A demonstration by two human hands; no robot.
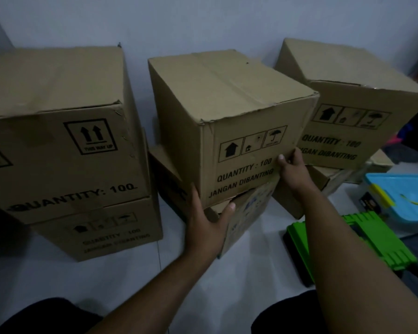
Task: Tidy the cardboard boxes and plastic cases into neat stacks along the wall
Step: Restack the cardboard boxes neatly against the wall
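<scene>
A brown cardboard box (229, 102) printed "QUANTITY : 100" sits skewed on top of a lower box (249, 210) in the middle, near the wall. My left hand (206, 225) grips its bottom front-left corner, thumb on the front face. My right hand (293, 168) holds its lower right edge. At the left, a large box (58, 131) rests on another box (116, 232). At the right, a third box (352, 112) lies on a lower one (321, 184). A green plastic case (362, 239) and a blue plastic case (405, 198) lie on the floor at the right.
The grey wall (203, 25) runs behind all the stacks. A narrow gap separates the left stack from the middle one. The white floor (121, 273) lies open in front of the stacks. My dark-clothed knees (46, 317) are at the bottom edge. Coloured items sit at the far right.
</scene>
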